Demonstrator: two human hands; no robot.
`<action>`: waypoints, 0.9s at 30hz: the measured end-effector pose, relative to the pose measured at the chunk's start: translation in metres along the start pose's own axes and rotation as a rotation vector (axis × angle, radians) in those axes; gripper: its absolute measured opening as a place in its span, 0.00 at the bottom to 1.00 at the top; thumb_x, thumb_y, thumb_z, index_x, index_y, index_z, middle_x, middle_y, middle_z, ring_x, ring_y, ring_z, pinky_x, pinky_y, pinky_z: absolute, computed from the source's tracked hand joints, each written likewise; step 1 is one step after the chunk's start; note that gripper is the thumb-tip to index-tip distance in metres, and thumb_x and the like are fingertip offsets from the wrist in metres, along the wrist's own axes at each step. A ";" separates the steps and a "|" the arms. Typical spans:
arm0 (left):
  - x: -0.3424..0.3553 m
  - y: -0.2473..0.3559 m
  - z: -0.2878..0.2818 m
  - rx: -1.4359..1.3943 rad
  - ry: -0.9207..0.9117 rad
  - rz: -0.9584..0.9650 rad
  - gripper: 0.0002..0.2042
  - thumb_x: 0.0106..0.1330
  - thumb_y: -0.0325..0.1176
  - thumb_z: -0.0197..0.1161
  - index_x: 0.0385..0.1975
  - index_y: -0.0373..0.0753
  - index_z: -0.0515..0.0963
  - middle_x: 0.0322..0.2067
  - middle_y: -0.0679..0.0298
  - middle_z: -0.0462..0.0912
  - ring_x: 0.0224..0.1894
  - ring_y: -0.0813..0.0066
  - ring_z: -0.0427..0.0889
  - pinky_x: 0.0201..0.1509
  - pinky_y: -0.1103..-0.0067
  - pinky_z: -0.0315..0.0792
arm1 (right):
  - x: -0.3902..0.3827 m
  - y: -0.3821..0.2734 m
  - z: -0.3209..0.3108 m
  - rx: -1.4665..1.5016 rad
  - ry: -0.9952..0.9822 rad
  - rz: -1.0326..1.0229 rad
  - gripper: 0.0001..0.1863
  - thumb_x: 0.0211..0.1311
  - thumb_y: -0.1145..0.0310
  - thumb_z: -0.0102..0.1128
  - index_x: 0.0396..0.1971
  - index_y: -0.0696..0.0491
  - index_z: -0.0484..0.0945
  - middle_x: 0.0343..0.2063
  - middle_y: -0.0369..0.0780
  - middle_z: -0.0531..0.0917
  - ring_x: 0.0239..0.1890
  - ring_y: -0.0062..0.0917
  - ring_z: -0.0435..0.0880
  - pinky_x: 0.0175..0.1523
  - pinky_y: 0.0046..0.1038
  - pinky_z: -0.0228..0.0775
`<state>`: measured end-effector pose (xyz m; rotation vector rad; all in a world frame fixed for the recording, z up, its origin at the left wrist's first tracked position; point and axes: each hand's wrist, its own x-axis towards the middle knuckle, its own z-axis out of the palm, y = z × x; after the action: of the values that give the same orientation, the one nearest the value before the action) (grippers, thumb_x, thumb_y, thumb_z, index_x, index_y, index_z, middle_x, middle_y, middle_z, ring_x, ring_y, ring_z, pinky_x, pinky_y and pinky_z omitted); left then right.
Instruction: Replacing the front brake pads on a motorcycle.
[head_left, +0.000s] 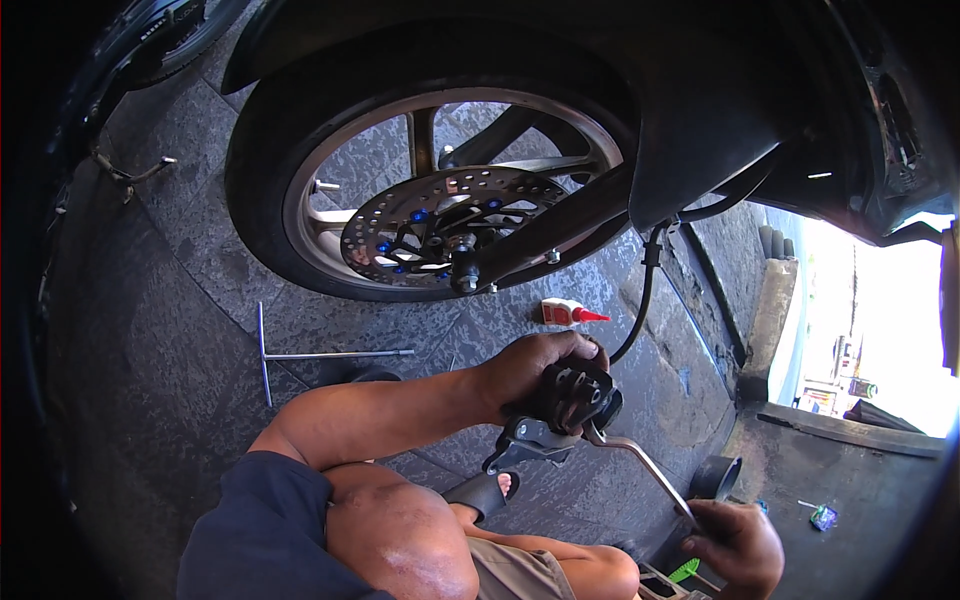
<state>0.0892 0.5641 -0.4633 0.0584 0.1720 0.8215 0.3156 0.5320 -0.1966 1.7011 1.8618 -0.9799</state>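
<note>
My left hand (535, 370) is wrapped round a black brake caliper (580, 392), holding it up above my knees. A dark metal bracket (530, 438) sticks out below the caliper. From the motorcycle, a black brake hose (648, 285) runs down to the caliper's upper side. My right hand (738, 545) is closed on the lower end of a bent silver spanner (648, 464). The spanner's upper end meets the caliper's lower right side; how it sits there is hidden.
A motorcycle front wheel (300, 235) with a drilled brake disc (390, 225) stands ahead. On the floor lie a T-handle wrench (335, 354) and a white bottle with red nozzle (562, 312). A black tub (716, 476) sits near my right hand.
</note>
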 end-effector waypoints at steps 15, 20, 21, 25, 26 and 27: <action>-0.001 -0.018 -0.022 -0.025 -0.119 0.212 0.17 0.69 0.40 0.51 0.49 0.34 0.69 0.43 0.50 0.80 0.48 0.59 0.81 0.53 0.63 0.78 | 0.106 0.008 0.111 0.179 0.609 -0.368 0.13 0.52 0.72 0.72 0.37 0.57 0.81 0.15 0.37 0.80 0.17 0.18 0.80 0.25 0.20 0.71; 0.003 -0.017 -0.018 -0.081 -0.096 0.170 0.15 0.69 0.40 0.47 0.47 0.37 0.70 0.39 0.55 0.81 0.45 0.63 0.83 0.50 0.65 0.80 | 0.131 -0.004 0.123 0.432 0.648 -0.398 0.08 0.57 0.81 0.64 0.37 0.64 0.81 0.18 0.33 0.80 0.22 0.10 0.74 0.27 0.16 0.65; 0.004 -0.019 -0.017 -0.105 -0.036 0.164 0.15 0.69 0.40 0.46 0.47 0.38 0.70 0.38 0.56 0.81 0.43 0.64 0.83 0.48 0.66 0.80 | 0.131 -0.003 0.123 0.401 0.631 -0.419 0.07 0.57 0.80 0.64 0.36 0.63 0.81 0.19 0.33 0.81 0.23 0.10 0.74 0.28 0.16 0.66; 0.004 -0.021 -0.016 -0.190 0.064 0.101 0.14 0.70 0.40 0.46 0.47 0.39 0.70 0.36 0.58 0.81 0.37 0.68 0.83 0.40 0.70 0.81 | 0.132 -0.005 0.124 0.377 0.620 -0.430 0.05 0.57 0.80 0.63 0.33 0.62 0.82 0.21 0.34 0.82 0.25 0.11 0.76 0.29 0.18 0.68; 0.005 -0.021 -0.016 -0.193 0.063 0.103 0.14 0.70 0.40 0.46 0.47 0.39 0.70 0.36 0.58 0.81 0.37 0.68 0.83 0.40 0.70 0.81 | 0.132 -0.005 0.124 0.374 0.618 -0.430 0.05 0.57 0.80 0.63 0.33 0.62 0.82 0.21 0.34 0.82 0.25 0.11 0.76 0.29 0.18 0.68; 0.005 -0.022 -0.017 -0.178 0.010 0.113 0.14 0.70 0.40 0.46 0.47 0.39 0.70 0.36 0.58 0.81 0.35 0.68 0.83 0.38 0.71 0.81 | 0.133 -0.005 0.125 0.350 0.656 -0.446 0.05 0.56 0.79 0.65 0.33 0.61 0.82 0.20 0.37 0.82 0.22 0.13 0.78 0.27 0.19 0.69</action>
<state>0.1055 0.5531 -0.4833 -0.1039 0.1050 0.9468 0.2726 0.5291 -0.3738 2.0250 2.7126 -1.0341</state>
